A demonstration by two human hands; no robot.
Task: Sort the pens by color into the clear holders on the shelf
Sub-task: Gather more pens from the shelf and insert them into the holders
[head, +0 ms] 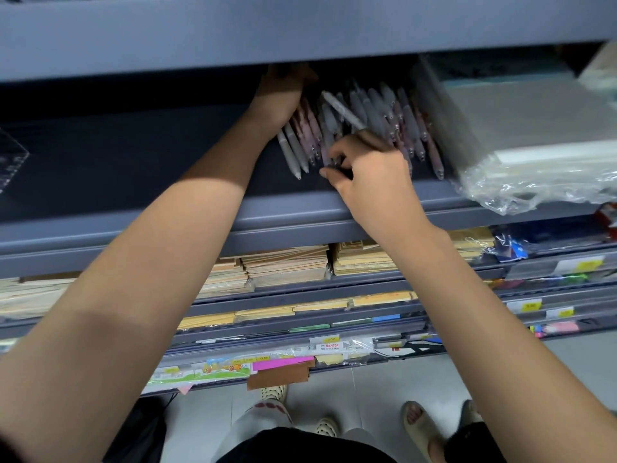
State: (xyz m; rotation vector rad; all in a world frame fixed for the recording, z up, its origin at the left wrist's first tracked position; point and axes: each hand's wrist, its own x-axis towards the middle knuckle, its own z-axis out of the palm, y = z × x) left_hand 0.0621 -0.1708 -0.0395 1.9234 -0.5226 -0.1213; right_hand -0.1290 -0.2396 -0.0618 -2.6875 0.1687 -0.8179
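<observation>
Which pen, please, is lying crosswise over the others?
The grey pen just above the right hand: it slants across the top of the row, while the other pens lie side by side, parallel.

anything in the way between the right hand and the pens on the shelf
Nothing visible. The right hand is on the pens, fingers pinching at their front tips. The left hand is at the pile's far left, partly hidden under the upper shelf.

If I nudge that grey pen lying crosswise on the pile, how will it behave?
The grey pen is round-barrelled and perched on other pens, so it likely rolls or slides off. It looks stiff, slim, probably light.
</observation>
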